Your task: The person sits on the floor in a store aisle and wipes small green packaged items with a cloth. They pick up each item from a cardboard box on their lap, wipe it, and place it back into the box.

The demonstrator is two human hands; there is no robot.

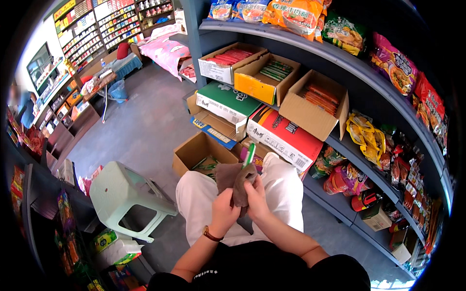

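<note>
Brown cloth wraps a slim green stick at its lower end, left hand and right hand both curled closed on the fabric, seemingly for steadiness.

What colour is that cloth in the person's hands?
The cloth is greyish brown; it shows best in the head view.

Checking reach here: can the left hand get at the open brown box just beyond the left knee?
Probably yes, over the left knee: the brown box is open-topped, though the left hand holds the brown cloth.
</note>
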